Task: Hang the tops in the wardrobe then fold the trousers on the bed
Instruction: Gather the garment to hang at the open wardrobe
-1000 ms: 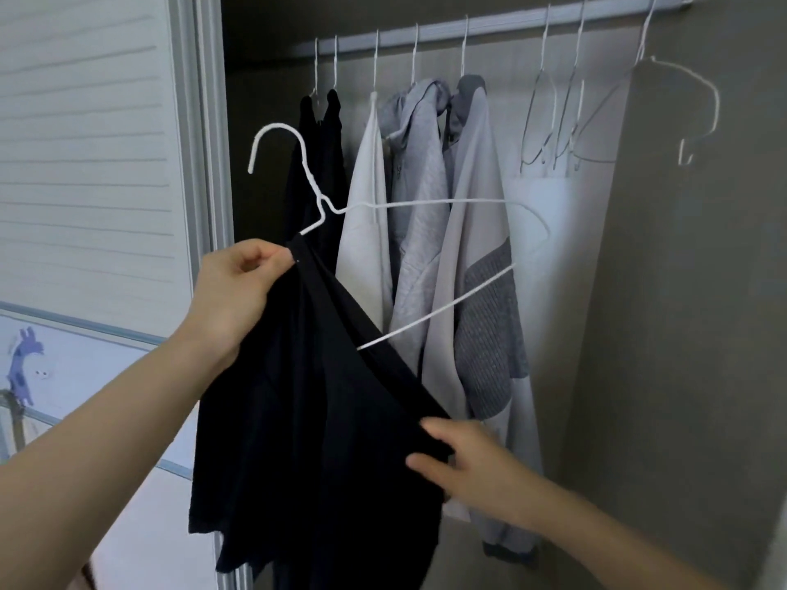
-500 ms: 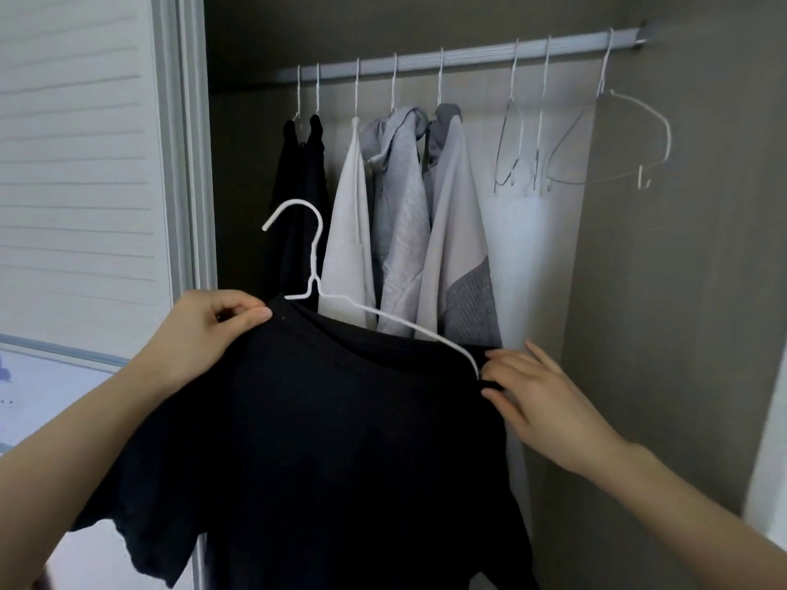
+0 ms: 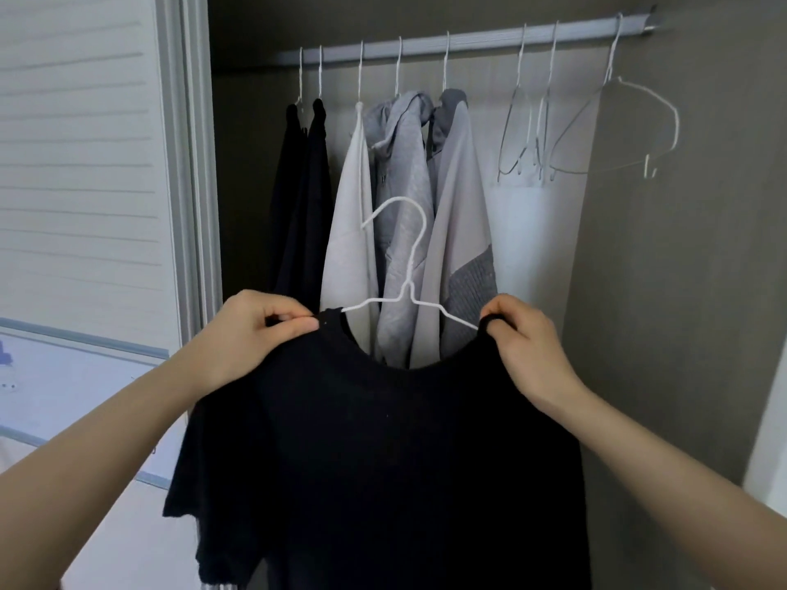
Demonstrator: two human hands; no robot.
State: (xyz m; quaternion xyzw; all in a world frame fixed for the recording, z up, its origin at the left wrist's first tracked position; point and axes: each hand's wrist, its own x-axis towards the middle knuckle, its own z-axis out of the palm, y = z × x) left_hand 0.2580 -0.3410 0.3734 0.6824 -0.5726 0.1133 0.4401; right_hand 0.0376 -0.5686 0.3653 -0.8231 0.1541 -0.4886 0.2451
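White slatted door panel (image 3: pixel 76 163) on the far left, its pale frame (image 3: pixel 187 163) running up beside the open wardrobe. Left hand (image 3: pixel 251 334) comes in low, thumb and forefinger pinching the black top (image 3: pixel 383 462) at the left edge of its neckline. Above that hand, at the left end of the rail (image 3: pixel 468 38), two dark garments (image 3: pixel 302 198) hang side by side, then a white top (image 3: pixel 351 232), then a grey hooded jacket (image 3: pixel 404 185) and a pale jacket with a darker grey patch (image 3: pixel 460 232). Centre stage: the white wire hanger (image 3: pixel 409 287), shoulders tucked inside the black top's neck, hook standing free in front of the hung clothes, well below the rail. Right hand (image 3: pixel 528 347) grips the right side of the collar, fingers curled over the bunched fabric where the wire runs in. Further right, three bare wire hangers (image 3: pixel 549 134) dangle toward the rail's right end, by the grey side wall (image 3: pixel 681 291).
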